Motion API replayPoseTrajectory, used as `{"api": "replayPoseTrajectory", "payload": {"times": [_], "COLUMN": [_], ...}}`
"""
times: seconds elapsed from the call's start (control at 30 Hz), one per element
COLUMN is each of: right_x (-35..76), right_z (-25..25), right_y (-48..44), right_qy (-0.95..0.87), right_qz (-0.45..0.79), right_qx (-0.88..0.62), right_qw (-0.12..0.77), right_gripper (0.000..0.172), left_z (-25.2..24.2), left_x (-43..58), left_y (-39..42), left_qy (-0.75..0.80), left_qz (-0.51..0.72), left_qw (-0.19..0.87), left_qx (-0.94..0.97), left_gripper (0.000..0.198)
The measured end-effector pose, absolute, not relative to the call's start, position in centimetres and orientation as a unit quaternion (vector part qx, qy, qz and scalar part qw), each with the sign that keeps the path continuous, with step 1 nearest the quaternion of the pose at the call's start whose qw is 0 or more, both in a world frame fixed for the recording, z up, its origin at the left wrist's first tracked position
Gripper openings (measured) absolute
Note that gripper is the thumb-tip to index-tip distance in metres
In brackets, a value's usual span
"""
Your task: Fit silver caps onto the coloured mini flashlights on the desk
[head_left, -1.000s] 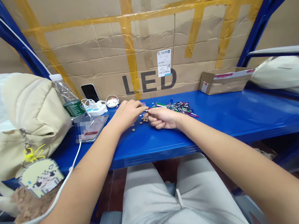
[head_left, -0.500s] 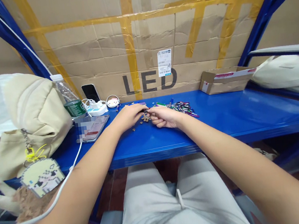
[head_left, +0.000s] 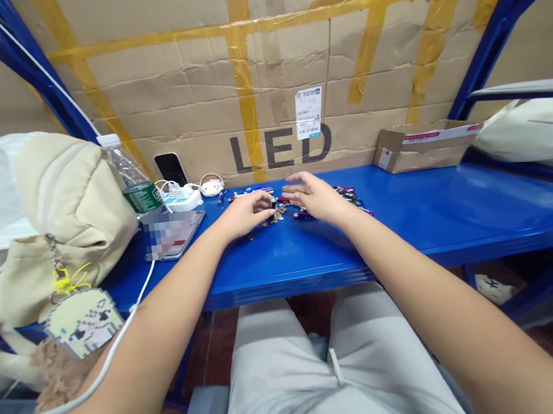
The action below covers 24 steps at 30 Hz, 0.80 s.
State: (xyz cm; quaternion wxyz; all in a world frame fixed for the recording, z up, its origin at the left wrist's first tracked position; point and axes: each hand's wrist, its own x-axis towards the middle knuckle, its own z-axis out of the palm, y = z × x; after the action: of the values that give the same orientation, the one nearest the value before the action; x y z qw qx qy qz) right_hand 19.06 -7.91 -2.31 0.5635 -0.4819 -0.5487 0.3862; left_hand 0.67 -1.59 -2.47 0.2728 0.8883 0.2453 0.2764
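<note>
My left hand [head_left: 248, 214] is closed, thumb and fingers pinching a small black piece [head_left: 273, 205] too small to name. Under and beside its fingertips lie several small bronze-coloured pieces [head_left: 278, 216] in a loose heap on the blue table. Just right of that heap, my right hand [head_left: 313, 197] is open, its fingers spread over a pile of shiny coloured pens [head_left: 350, 195]. Much of the pile is hidden by the hand. A red pen-like end shows near its fingertips; whether they touch it I cannot tell. More slim pens [head_left: 254, 190] lie behind my left hand.
A phone [head_left: 184, 235] on a white cable, a bottle [head_left: 140, 195], a white power strip [head_left: 182, 197] and a beige bag [head_left: 69, 205] stand at the left. An open cardboard box [head_left: 425, 148] sits at the back right, before a taped cardboard wall [head_left: 194, 109].
My hands were together at the fingertips; now they are apart. The right hand has opened and moved right and back over the pens. The view has shifted slightly.
</note>
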Motion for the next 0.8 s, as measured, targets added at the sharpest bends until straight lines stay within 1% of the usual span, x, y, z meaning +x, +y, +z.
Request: {"api": "replayPoseTrajectory", "payload": {"times": [0.17,0.3,0.47,0.5,0.6,0.8], "right_x": [18.67,18.44,18.57,18.57,18.48,18.70], "right_z": [-2.22,-1.82,-2.05,-2.17,-2.42,-2.69], "right_y": [-8.14,-8.71,-8.55,-8.46,-8.36,-8.27], "right_qy": [-0.549,-0.558,-0.601,-0.604,-0.584,-0.549], "right_qz": [0.399,0.375,0.340,0.342,0.395,0.484], "right_qx": [-0.463,-0.499,-0.506,-0.503,-0.486,-0.448], "right_qw": [0.569,0.547,0.517,0.515,0.517,0.513], "right_gripper": [0.025,0.013,0.003,0.003,0.007,0.006], "left_z": [-2.39,-2.52,-2.62,-2.61,-2.51,-2.31], "left_x": [0.57,0.55,0.53,0.51,0.42,0.33], "left_y": [-1.55,-1.44,-1.44,-1.46,-1.53,-1.77], "left_qy": [0.240,0.228,0.220,0.218,0.204,0.187], "left_qz": [0.268,0.268,0.263,0.263,0.258,0.257], "left_qw": [0.287,0.300,0.296,0.290,0.267,0.198], "left_qx": [0.888,0.887,0.891,0.894,0.906,0.927], "left_gripper": [0.018,0.021,0.024,0.025,0.025,0.023]}}
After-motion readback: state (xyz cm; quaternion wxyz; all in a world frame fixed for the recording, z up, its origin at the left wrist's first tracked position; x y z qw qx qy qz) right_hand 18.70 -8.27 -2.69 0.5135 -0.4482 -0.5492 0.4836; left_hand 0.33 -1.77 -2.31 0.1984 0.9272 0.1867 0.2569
